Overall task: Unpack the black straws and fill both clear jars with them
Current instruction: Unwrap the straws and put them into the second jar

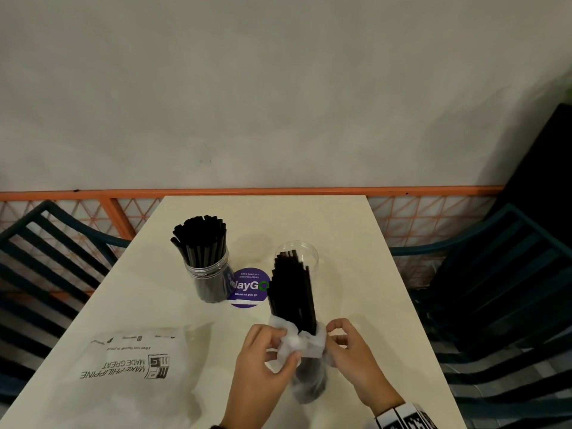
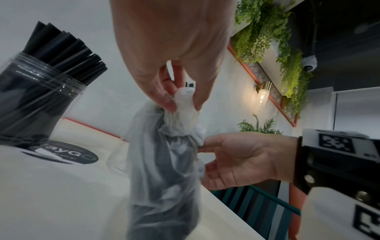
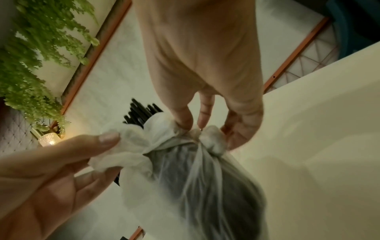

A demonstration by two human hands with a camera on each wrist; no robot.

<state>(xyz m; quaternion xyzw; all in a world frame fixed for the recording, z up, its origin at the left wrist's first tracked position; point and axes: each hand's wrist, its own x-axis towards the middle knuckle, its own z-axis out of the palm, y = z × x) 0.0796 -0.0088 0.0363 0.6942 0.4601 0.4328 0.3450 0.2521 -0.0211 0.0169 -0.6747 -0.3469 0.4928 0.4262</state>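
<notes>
A bundle of black straws (image 1: 292,292) stands upright near the table's front, its lower half still in a thin white plastic bag (image 1: 305,345). My left hand (image 1: 272,351) pinches the bunched rim of the bag (image 2: 184,104) on the left side. My right hand (image 1: 343,339) pinches the bag's rim (image 3: 211,138) on the right side. Behind the bundle stands an empty clear jar (image 1: 297,252). To the left, a second clear jar (image 1: 209,280) is packed with black straws (image 1: 199,239).
A flat white printed plastic bag (image 1: 136,363) lies at the front left of the white table (image 1: 356,274). A round purple sticker (image 1: 249,287) is on the table between the jars. Dark slatted chairs (image 1: 501,289) flank the table; a wall is behind.
</notes>
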